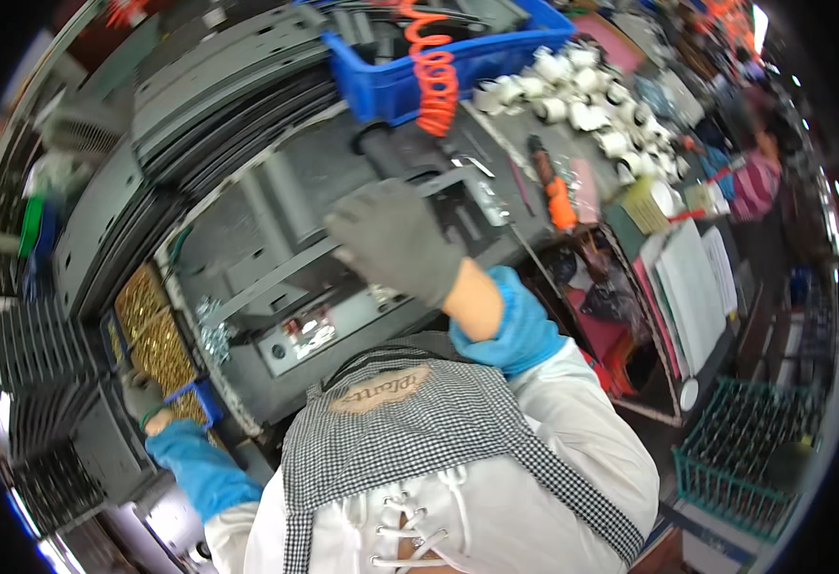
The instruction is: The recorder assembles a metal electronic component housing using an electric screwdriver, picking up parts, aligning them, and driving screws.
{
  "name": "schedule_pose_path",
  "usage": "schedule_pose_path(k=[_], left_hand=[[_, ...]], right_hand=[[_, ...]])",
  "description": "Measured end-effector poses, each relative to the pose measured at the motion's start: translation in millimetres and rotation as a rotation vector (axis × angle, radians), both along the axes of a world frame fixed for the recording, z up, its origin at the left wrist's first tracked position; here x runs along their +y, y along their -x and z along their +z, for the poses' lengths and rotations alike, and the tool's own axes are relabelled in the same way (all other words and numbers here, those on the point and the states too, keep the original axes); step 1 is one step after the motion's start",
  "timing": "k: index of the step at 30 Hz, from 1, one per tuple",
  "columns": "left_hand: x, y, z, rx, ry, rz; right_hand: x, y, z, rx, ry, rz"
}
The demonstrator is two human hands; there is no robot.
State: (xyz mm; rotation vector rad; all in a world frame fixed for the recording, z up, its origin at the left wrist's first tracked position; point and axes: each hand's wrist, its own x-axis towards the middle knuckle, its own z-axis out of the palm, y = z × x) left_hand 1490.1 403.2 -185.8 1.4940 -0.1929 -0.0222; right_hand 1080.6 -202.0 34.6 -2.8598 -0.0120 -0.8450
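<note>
My right hand (pixel 396 239), in a grey glove, is over the middle of the bench with its fingers curled round a long thin grey metal strip (pixel 276 277). The strip runs on past both sides of the hand, across a dark grey metal panel (pixel 238 239). Off to the left, my left hand (pixel 142 397), gloved too, is beside a bin of brass-coloured screws (pixel 156 330). It is small and blurred there, so its fingers do not show clearly. A small blue tray (pixel 195 404) of brass pieces sits right by it. Silvery screws (pixel 214 335) lie in a pile at the panel's left end.
Long grey panels (pixel 219 86) are stacked behind the bench. A blue crate (pixel 381 91) of metal parts stands at the back, with an orange coiled hose (pixel 434 81) hanging before it. An orange-and-black screwdriver (pixel 555 191) and white rolls (pixel 582 91) lie to the right.
</note>
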Motion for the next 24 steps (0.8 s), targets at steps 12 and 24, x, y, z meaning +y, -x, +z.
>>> schedule_pose_path(k=[12, 24], left_hand=[[-448.3, 249.8, 241.7, 0.561, 0.459, -0.520], [-460.4, 236.8, 231.2, 0.594, 0.486, -0.603]], right_hand=[[-87.9, 101.5, 47.1, -0.356, -0.197, -0.008], [-200.0, 92.9, -180.5, 0.599, -0.390, -0.881]])
